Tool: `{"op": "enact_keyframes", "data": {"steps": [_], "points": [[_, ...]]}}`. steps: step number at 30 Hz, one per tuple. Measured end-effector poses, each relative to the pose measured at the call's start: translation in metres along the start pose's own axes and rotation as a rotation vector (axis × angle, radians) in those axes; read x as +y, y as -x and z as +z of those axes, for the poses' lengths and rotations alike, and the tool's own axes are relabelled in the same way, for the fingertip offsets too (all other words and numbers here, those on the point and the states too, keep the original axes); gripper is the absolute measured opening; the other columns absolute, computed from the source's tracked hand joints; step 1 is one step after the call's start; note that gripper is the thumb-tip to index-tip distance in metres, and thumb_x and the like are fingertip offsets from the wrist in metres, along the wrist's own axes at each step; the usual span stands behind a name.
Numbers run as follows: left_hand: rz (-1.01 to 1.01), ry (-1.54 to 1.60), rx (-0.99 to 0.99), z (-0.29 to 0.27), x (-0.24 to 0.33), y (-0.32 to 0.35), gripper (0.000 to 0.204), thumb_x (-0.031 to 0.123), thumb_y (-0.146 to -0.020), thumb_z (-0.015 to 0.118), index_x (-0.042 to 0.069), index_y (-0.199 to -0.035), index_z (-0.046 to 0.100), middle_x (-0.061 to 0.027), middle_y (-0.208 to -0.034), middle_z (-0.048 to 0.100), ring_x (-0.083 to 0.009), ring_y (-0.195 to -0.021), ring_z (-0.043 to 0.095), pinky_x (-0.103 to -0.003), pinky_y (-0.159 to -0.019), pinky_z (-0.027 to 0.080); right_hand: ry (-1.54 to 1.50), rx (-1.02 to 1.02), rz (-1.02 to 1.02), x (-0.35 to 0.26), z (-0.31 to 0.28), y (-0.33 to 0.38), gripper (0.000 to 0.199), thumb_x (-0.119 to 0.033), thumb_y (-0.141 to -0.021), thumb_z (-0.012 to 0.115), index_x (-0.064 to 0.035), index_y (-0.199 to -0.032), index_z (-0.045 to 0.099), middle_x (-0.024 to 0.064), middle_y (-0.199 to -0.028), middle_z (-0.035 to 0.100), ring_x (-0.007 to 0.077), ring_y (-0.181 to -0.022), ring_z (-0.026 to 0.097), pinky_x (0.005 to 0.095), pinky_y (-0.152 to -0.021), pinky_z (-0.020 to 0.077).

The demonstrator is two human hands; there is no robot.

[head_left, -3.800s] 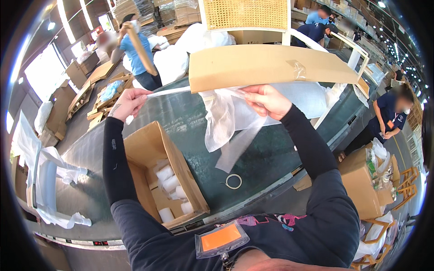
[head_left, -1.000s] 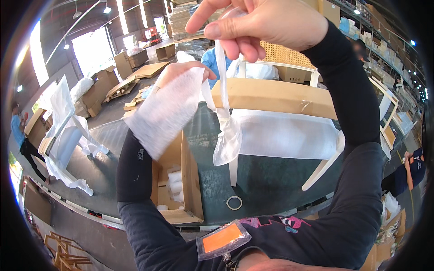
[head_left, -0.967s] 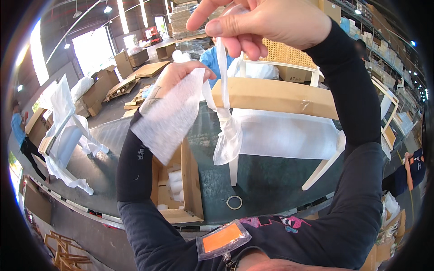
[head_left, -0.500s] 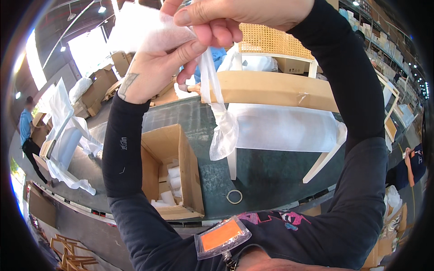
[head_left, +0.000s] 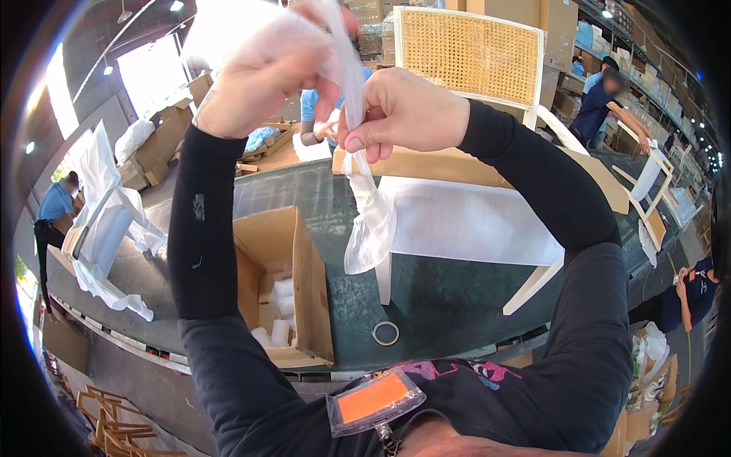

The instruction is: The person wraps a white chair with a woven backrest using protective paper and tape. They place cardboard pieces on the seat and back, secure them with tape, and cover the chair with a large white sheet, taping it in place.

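Observation:
Both my hands are raised close to my face over the green worktable (head_left: pixel 449 293). My left hand (head_left: pixel 263 72) grips a bunched white foam sheet (head_left: pixel 236 27) at the top of the picture. My right hand (head_left: pixel 400 114) pinches a thin clear plastic bag (head_left: pixel 365 221), which hangs down twisted from my fingers. The two hands almost touch. Behind and below them a white chair with a woven cane back (head_left: pixel 476 49) lies on the table, its seat wrapped in white sheet.
An open cardboard box (head_left: pixel 285 286) with small white rolls stands on the table at my left. A tape ring (head_left: pixel 385 333) lies near the front edge. Another wrapped chair (head_left: pixel 103 228) sits far left. Other people work at the left and right, among stacked cartons.
My hands have moved from holding the bag spread wide to close together overhead. The foam sheet got bunched in my left hand; the plastic now hangs twisted from my right.

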State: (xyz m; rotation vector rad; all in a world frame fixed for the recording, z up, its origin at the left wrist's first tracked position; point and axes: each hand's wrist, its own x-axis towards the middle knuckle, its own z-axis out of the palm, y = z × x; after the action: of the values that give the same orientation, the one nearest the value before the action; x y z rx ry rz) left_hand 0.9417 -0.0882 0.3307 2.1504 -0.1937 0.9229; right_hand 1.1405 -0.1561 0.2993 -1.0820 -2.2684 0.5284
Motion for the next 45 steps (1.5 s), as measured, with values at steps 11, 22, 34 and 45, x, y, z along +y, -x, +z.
{"op": "enact_keyframes", "data": {"steps": [11, 22, 34, 45], "points": [[-0.445, -0.345, -0.048, -0.010, -0.201, 0.035, 0.022, 0.019, -0.086, 0.063, 0.003, -0.102, 0.066, -0.0127, -0.089, 0.068, -0.0198, -0.083, 0.064, -0.034, -0.075, 0.049, 0.115, -0.031, -0.089, -0.012, -0.009, 0.000, 0.008, -0.003, -0.087, 0.065, 0.0039, -0.088, 0.067, 0.0083, -0.078, 0.068, 0.0110, -0.067, 0.068, 0.0217, -0.062, 0.0552], [-0.313, -0.510, -0.034, 0.002, -0.208, 0.039, 0.023, 0.009, -0.087, 0.060, 0.000, -0.106, 0.068, -0.0099, -0.103, 0.070, -0.0156, -0.099, 0.064, -0.031, -0.094, 0.047, -0.158, 0.173, 0.172, 0.109, -0.078, -0.076, 0.015, -0.012, -0.087, 0.069, 0.0029, -0.090, 0.067, 0.0130, -0.079, 0.070, 0.0181, -0.068, 0.072, 0.0266, -0.057, 0.0582], [-0.253, -0.305, 0.065, -0.003, -0.218, 0.041, 0.039, -0.006, -0.077, 0.049, 0.001, -0.115, 0.058, -0.0058, -0.092, 0.056, -0.0158, -0.089, 0.057, -0.030, -0.086, 0.047, -0.237, 0.139, 0.556, 0.267, -0.031, -0.118, 0.027, -0.031, -0.076, 0.082, -0.0090, -0.087, 0.070, -0.0001, -0.077, 0.067, 0.0075, -0.064, 0.062, 0.0247, -0.054, 0.0500], [-0.113, -0.417, -0.123, -0.030, -0.267, -0.006, 0.041, -0.004, -0.071, 0.044, -0.003, -0.104, 0.069, -0.0128, -0.108, 0.066, -0.0200, -0.100, 0.062, -0.031, -0.090, 0.047, -0.244, 0.264, 0.560, 0.279, -0.016, -0.118, 0.030, -0.024, -0.069, 0.087, -0.0080, -0.086, 0.069, -0.0003, -0.075, 0.065, 0.0076, -0.065, 0.060, 0.0266, -0.049, 0.0466]]}}
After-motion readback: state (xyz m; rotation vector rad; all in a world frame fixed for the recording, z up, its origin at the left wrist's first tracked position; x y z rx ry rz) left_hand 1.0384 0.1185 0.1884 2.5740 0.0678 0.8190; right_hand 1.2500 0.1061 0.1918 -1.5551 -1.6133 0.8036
